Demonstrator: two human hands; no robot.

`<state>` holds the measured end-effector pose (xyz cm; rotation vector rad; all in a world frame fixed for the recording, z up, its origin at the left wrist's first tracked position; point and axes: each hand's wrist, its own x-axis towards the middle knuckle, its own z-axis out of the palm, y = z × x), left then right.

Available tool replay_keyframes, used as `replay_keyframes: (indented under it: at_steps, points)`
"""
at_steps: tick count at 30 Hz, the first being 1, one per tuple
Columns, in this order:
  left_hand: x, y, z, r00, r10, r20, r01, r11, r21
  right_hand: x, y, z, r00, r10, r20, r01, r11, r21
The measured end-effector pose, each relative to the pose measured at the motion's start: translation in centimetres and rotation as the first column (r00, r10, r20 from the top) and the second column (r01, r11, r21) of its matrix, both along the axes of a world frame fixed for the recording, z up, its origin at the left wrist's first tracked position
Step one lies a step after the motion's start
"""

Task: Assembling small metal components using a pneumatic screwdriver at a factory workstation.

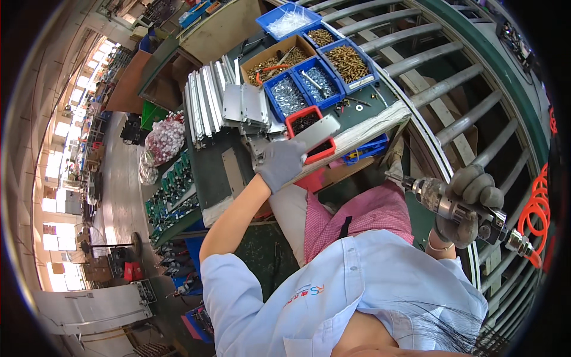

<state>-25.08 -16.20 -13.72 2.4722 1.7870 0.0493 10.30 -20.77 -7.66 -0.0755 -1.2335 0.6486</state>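
My left hand (279, 164), in a grey glove, is closed on the near end of a flat metal plate (320, 132). The plate reaches over a red bin (324, 156) of small dark screws, at the bench's front edge. Off to the right, my right hand (468, 205), also gloved, wraps round a metal air screwdriver (433, 195). Its tip points left toward the bench, and a coiled orange air hose (533, 208) runs from its rear end. More flat metal plates (245, 107) lie stacked just beyond my left hand.
Blue bins (287, 95) of silvery and brass-coloured hardware stand behind the red bin, beside a cardboard box (278, 62). Long white metal strips (205, 101) lie at the left. A roller conveyor (455, 122) curves along the right. Green circuit boards (172, 190) sit at lower left.
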Motion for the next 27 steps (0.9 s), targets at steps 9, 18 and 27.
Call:
replay_keyframes:
  at_steps: [9, 18, 27]
  points:
    - [-4.5, 13.0, 1.4, 0.734, 0.429, 0.526, -0.21, 0.88, -0.426, 2.2, 0.1, -1.3, 0.991, -0.129, -0.044, 0.124, 0.987, -0.106]
    - [-0.4, 19.2, -1.8, 0.921, 0.149, -0.361, -0.157, 0.988, 0.006, 3.9, 0.7, -1.4, 0.964, -0.267, -0.006, 0.265, 0.96, -0.095]
    - [-3.1, 20.9, -4.2, 0.93, 0.336, -0.148, -0.328, 0.942, 0.075, 4.6, 0.7, -1.7, 0.961, -0.276, -0.029, 0.271, 0.956, -0.112]
